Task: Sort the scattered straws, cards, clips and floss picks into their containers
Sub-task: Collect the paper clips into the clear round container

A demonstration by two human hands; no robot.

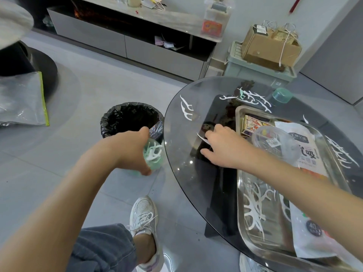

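At round glass table (182, 160), left grip (129, 148) clasping translucent jar (156, 161), right grip (222, 146) pinching slim floss pick (201, 138)

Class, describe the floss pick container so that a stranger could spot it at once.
Find the round glass table; just off its left edge, near the black-lined bin, the left hand grips a small jar. It alone is pale green and see-through with white floss picks inside, unlike the clear tub in the metal tray.
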